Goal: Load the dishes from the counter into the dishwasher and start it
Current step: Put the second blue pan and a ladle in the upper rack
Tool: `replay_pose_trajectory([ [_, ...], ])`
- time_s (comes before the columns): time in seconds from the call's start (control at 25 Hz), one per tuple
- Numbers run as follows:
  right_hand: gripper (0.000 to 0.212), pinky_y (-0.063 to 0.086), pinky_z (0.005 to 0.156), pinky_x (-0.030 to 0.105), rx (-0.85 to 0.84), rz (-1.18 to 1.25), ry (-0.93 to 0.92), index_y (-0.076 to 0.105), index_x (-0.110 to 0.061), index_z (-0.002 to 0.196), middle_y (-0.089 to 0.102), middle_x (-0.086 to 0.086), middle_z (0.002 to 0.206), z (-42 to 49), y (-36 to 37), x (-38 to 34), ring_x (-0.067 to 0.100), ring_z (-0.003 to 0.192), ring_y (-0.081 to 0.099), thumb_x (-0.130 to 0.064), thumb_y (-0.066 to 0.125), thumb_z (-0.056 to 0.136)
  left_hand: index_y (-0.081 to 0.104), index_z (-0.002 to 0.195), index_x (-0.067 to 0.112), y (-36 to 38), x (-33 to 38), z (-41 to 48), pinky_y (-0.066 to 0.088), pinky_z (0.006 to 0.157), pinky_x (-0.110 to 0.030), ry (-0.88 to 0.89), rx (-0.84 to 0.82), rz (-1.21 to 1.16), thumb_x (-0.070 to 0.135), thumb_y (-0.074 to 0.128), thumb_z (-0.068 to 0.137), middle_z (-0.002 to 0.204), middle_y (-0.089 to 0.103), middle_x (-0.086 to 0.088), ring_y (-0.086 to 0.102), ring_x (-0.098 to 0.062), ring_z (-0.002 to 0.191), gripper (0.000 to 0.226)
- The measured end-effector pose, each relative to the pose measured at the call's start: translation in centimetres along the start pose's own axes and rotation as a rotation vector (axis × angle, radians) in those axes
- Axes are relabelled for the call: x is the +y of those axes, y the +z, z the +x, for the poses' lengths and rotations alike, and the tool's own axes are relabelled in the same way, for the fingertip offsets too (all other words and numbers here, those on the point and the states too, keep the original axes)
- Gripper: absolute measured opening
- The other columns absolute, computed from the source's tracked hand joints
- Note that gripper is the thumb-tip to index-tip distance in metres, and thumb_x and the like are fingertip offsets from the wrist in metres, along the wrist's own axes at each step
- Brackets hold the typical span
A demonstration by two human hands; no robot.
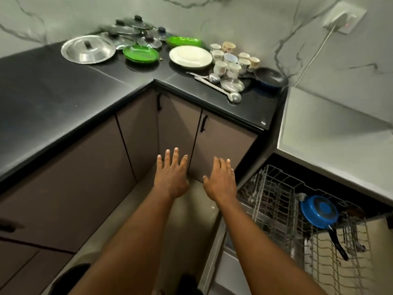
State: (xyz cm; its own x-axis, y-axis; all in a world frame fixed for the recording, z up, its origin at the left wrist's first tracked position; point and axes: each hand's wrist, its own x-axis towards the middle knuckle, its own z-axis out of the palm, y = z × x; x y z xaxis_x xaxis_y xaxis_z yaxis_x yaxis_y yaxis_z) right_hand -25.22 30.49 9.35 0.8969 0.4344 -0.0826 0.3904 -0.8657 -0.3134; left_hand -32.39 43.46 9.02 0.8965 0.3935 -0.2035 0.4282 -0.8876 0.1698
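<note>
Dishes crowd the far corner of the black counter (53,99): a steel lid (88,49), several glass lids (131,31), green plates (141,53), white plates (190,56), several cups (230,60), a steel bowl (232,84), ladles (221,90) and a dark frying pan (270,77). At lower right the dishwasher rack (276,188) is pulled out, holding a blue pan (319,211) upside down. My left hand (171,176) and my right hand (220,180) hover side by side in front of the cabinet doors, both empty with fingers spread.
Brown cabinet doors (176,133) with black handles run under the counter. A grey worktop (331,137) lies above the dishwasher. A wall socket with a plugged cable (344,17) sits at upper right. Floor shows below my arms.
</note>
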Motion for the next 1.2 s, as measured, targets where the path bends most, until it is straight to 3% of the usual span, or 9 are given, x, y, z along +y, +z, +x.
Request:
replay_pose_trajectory([
  [0.36, 0.074, 0.008, 0.122, 0.039, 0.020, 0.098, 0.077, 0.012, -0.012, 0.154, 0.013, 0.010, 0.161, 9.8, -0.1, -1.8, 0.027, 0.150, 0.001, -0.030, 0.054, 0.095, 0.000, 0.157, 0.021, -2.8, -2.1, 8.8, -0.006, 0.120, -0.054, 0.050, -0.040, 0.106, 0.030, 0.044, 0.099, 0.163, -0.016, -0.012, -0.016, -0.035, 0.149, 0.074],
  [0.76, 0.074, 0.010, 0.122, 0.038, 0.030, 0.123, 0.098, 0.013, -0.012, 0.154, 0.014, 0.010, 0.161, 23.3, -2.9, -0.6, 0.026, 0.150, 0.004, -0.032, 0.054, 0.096, 0.000, 0.158, 0.022, -7.2, 1.3, 22.7, -0.005, 0.121, -0.053, 0.105, -0.092, 0.145, 0.030, 0.046, 0.098, 0.163, -0.015, -0.011, -0.015, -0.035, 0.149, 0.076],
  [1.08, 0.072, 0.014, 0.121, 0.040, 0.105, 0.134, 0.205, 0.019, -0.012, 0.152, 0.021, 0.010, 0.159, 32.8, -4.9, 2.8, 0.027, 0.149, 0.010, -0.031, 0.057, 0.094, -0.001, 0.157, 0.021, -8.4, 4.4, 33.7, -0.006, 0.119, -0.055, 0.217, -0.122, 0.170, 0.027, 0.046, 0.097, 0.163, -0.014, -0.013, -0.014, -0.036, 0.149, 0.077],
  [1.2, 0.066, 0.023, 0.118, 0.040, 0.155, 0.187, 0.277, 0.029, -0.011, 0.147, 0.032, 0.010, 0.153, 37.2, -5.9, 3.3, 0.028, 0.144, 0.023, -0.030, 0.059, 0.091, -0.001, 0.157, 0.019, -9.4, 4.5, 38.3, -0.003, 0.120, -0.054, 0.272, -0.140, 0.176, 0.031, 0.048, 0.097, 0.163, -0.014, -0.013, -0.013, -0.037, 0.149, 0.078],
])
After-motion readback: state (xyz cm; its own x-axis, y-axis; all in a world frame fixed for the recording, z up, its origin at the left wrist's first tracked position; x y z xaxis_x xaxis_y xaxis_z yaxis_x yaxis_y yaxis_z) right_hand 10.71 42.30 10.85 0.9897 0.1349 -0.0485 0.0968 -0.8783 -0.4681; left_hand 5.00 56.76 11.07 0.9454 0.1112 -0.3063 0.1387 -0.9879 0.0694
